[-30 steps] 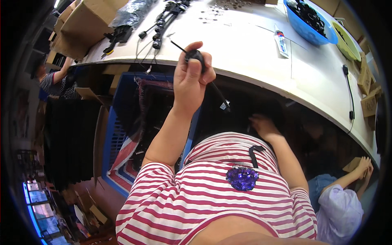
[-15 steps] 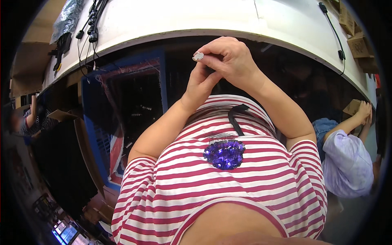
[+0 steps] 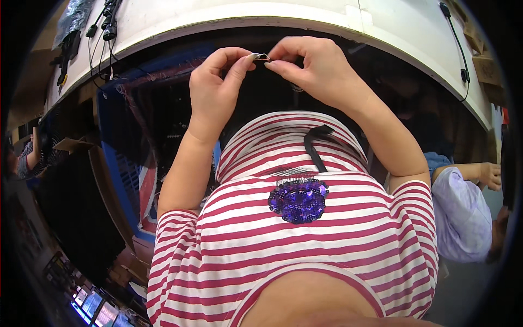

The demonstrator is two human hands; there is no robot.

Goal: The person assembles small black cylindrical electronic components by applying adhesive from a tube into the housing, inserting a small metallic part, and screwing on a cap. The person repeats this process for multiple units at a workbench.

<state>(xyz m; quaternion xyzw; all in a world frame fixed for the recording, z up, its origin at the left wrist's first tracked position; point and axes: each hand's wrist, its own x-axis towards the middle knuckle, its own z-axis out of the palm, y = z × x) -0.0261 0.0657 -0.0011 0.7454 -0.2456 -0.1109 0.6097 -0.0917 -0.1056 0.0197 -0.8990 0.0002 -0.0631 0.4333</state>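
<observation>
My left hand (image 3: 218, 82) pinches a small, thin silvery piece (image 3: 260, 56) between thumb and forefinger. From the other side, the thumb and fingertips of my right hand (image 3: 313, 65) are closed at the piece's right end, where a thin strand shows. What kind of thing it is, I cannot make out. Both hands are held up over the dark space just before the table's near edge. On my striped shirt front lies a purple sequined patch (image 3: 298, 201) with fine comb-like teeth at its top. A black strip (image 3: 313, 150) hangs above it.
A white table (image 3: 245, 12) curves across the top, with black cables (image 3: 110, 27) at its left and another cable (image 3: 460, 46) at right. Below left stands a blue crate (image 3: 117, 163). A co-worker in a pale shirt (image 3: 463, 212) is at right, near cardboard boxes (image 3: 486, 70).
My hands were together, one over the other, with the silvery piece at my right fingertips. They have moved apart and up, and the piece now spans between them. The co-worker's arm has shifted.
</observation>
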